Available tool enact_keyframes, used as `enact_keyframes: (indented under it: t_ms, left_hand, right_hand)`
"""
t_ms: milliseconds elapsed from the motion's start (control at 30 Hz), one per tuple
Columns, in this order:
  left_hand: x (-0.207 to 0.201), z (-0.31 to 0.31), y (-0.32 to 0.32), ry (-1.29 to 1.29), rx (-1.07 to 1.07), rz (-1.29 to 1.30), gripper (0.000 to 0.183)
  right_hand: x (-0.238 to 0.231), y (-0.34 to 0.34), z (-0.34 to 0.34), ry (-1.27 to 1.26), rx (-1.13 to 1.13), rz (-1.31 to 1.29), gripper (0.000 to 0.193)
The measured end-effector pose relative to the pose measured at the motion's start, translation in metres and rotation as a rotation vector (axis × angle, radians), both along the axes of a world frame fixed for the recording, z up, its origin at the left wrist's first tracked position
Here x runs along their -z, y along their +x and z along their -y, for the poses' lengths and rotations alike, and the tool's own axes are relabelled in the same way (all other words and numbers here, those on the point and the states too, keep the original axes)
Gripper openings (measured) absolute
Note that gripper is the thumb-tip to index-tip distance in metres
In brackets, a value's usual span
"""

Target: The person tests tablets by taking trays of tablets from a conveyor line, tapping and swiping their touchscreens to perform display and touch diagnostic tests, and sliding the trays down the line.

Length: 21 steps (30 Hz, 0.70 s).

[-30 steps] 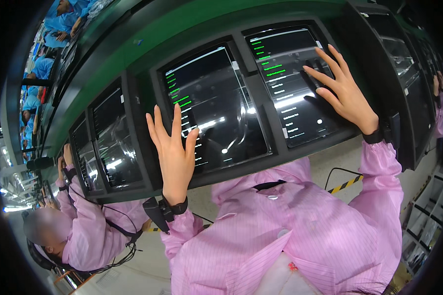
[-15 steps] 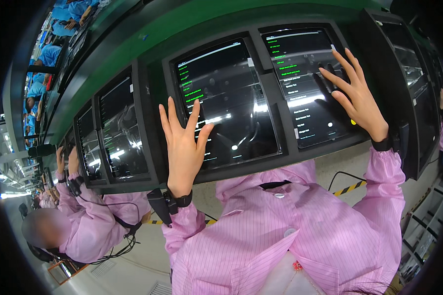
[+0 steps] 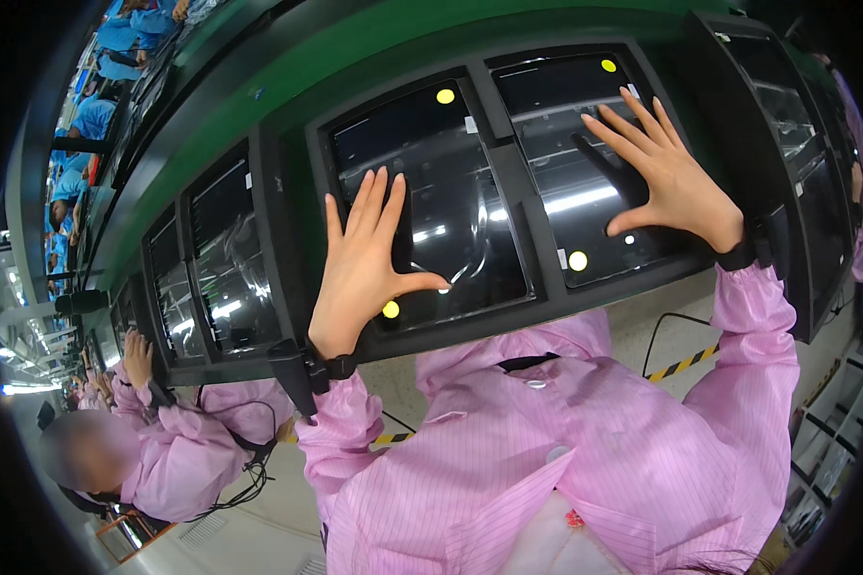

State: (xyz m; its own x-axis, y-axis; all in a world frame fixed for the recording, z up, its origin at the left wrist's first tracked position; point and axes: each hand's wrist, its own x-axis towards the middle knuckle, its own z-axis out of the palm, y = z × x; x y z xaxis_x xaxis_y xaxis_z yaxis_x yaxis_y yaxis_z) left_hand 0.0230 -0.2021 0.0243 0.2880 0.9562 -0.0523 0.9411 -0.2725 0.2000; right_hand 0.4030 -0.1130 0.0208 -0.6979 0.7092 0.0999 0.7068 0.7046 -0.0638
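Note:
Two dark tablets lie side by side in a black tray. My left hand (image 3: pixel 362 264) is spread over the left tablet (image 3: pixel 489 240), fingers pointing away from me and thumb stretched to the right. It holds nothing. Over the right tablet (image 3: pixel 547 163) my right hand (image 3: pixel 669 177) is likewise spread, its fingertips near the upper right part of the screen. Each screen is black, with one yellow dot near the top and another near the bottom. Whether the fingertips touch the glass I cannot tell. Both wrists wear black bands with a dark device attached.
More tablets (image 3: pixel 225 259) lie in a tray at left, and another tray (image 3: pixel 781 125) stands at far right. A person in a pink smock (image 3: pixel 187 441) works at the left. The bench top is green (image 3: pixel 288 91). Yellow-black tape (image 3: pixel 686 362) marks the floor.
Both screens went from text lists to black with yellow dots. My left hand turned, its thumb swinging out to the right. My right hand shifted slightly left, its fingers spread further.

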Motion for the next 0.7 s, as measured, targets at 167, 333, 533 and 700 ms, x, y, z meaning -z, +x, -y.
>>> enact_keyframes:
  t_ms: [167,333,533,700]
  left_hand:
    - [0.006,-0.007,0.005,0.318,0.063,0.211,0.059]
    - [0.006,-0.024,0.014,0.43,0.053,0.207,0.044]
    - [-0.004,-0.013,0.009,0.495,-0.164,0.375,0.044]
    - [0.002,-0.006,0.006,0.481,-0.231,0.306,0.047]
  right_hand:
    - [0.006,-0.007,-0.003,0.069,-0.006,-0.242,0.068]
    - [-0.001,-0.006,0.001,0.043,0.004,-0.303,0.065]
    - [-0.001,0.003,0.018,0.067,-0.046,-0.148,0.052]
    - [0.005,0.005,0.017,0.076,-0.068,-0.124,0.048]
